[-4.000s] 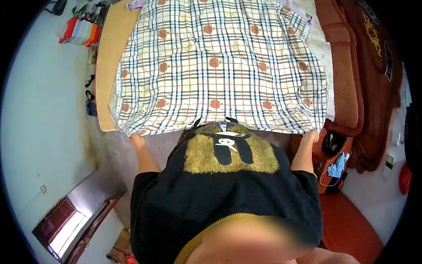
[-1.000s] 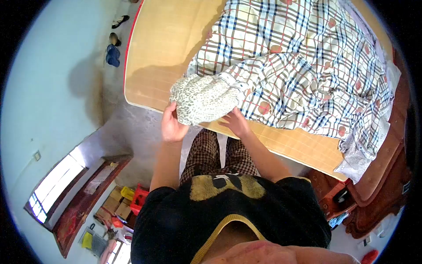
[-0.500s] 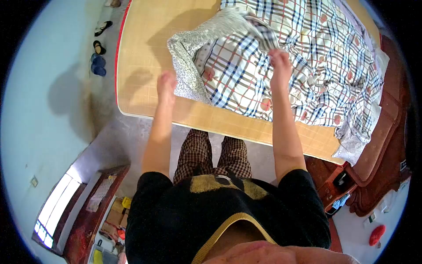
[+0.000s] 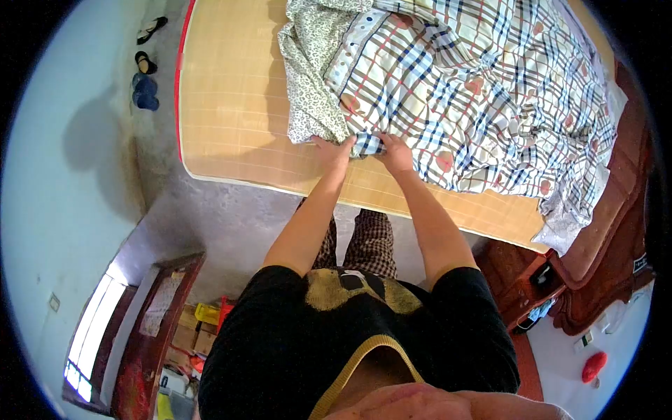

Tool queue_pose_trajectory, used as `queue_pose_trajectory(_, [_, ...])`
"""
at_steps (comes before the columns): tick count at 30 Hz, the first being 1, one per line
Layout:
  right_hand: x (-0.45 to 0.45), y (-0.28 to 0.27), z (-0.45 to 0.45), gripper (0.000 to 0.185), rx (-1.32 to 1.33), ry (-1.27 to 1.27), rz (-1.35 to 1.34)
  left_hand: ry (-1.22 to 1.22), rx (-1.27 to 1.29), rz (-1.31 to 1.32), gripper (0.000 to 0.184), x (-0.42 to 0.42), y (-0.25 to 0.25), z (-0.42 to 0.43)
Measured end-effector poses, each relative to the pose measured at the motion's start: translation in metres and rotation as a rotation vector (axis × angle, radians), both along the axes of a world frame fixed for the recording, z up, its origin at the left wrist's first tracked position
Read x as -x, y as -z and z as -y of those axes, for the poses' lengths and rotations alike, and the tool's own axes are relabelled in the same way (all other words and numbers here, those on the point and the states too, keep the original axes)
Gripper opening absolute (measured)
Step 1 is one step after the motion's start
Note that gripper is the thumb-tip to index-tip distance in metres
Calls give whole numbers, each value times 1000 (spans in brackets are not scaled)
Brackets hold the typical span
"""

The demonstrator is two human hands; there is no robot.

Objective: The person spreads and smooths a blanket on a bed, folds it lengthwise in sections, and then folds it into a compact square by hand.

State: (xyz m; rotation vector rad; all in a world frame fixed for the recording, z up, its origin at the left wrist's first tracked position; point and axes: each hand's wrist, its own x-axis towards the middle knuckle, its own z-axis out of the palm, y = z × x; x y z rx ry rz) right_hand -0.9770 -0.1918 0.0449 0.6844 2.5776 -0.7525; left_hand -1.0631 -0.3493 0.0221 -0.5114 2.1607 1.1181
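A plaid quilt point(image 4: 455, 91) with blue, black and red stripes and reddish round motifs lies rumpled on the bed. Its leopard-print underside point(image 4: 311, 91) is folded over along the left. At the near edge, my left hand point(image 4: 333, 154) holds the corner where leopard print and plaid meet, thumb toward the right. A short way to the right, my right hand point(image 4: 397, 152) grips the same edge, and a strip of blue-and-white plaid runs between the two hands. Some fingertips are hidden in the cloth.
The bed's tan mat point(image 4: 224, 105) shows left of the quilt and along the front. Shoes point(image 4: 145, 91) stand on the floor by the left wall. A brown headboard point(image 4: 609, 231) rises at right, and a dark wooden cabinet point(image 4: 150, 329) holding boxes stands lower left.
Both hands have come closer together at the quilt's near edge; my left moved right, my right moved left and nearer me. The raised, blurred cloth now lies lower and flatter.
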Motion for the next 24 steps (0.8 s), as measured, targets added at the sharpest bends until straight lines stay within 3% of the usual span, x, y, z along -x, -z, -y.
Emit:
queue_pose_trajectory(1, [2,-11,-8,39,40,13,-113,4,13,-19,104,5,-3,-5])
queue_pose_trajectory(2, [3,-29,-15,39,30,16,-113,9,23,-41,101,10,-3,-11])
queue_pose_trajectory(3, [5,-54,-22,39,100,38,-123,-24,-111,-166,78,0,39,-6])
queue_pose_trajectory(4, [4,-71,-30,40,173,55,-132,-28,-119,-168,78,7,22,-8])
queue_pose_trajectory(6, [3,-104,-60,39,237,238,-62,-105,-426,92,51,32,-33,-9])
queue_pose_trajectory(7, [36,-181,-61,42,65,359,130,-156,-636,122,35,38,-31,-7])
queue_pose_trajectory(8, [20,-171,-95,44,96,371,-25,-143,-647,116,35,53,-38,-6])
queue_pose_trajectory(10, [16,-194,-140,44,133,411,-330,188,-618,-11,37,98,-59,3])
queue_pose_trajectory(11, [12,-210,-166,43,191,509,-346,262,-522,-55,38,129,-64,4])
queue_pose_trajectory(12, [29,-262,-171,43,-113,398,-249,335,-424,-98,39,167,-67,2])
queue_pose_trajectory(13, [24,-275,-192,43,209,595,-452,167,-409,-138,40,202,-72,-10])
queue_pose_trajectory(15, [33,-349,-190,43,119,638,-560,337,-446,-595,37,279,-202,-16])
queue_pose_trajectory(17, [24,-402,-173,41,-83,461,-674,520,-60,-934,33,348,-281,-17])
queue_pose_trajectory(18, [25,-434,-146,40,-189,443,-661,534,-140,-1100,29,362,-338,-16])
queue_pose_trajectory(20, [-6,-441,-118,46,-318,391,-642,125,-1067,-695,26,376,-393,-17])
queue_pose_trajectory(22, [7,-453,-58,51,-168,24,-644,314,-773,-908,28,390,-421,25])
queue_pose_trajectory(23, [8,-429,-39,52,114,26,-653,381,-631,-972,28,390,-432,47])
queue_pose_trajectory(24, [11,-411,-15,51,223,74,-475,406,-514,-962,27,383,-434,59])
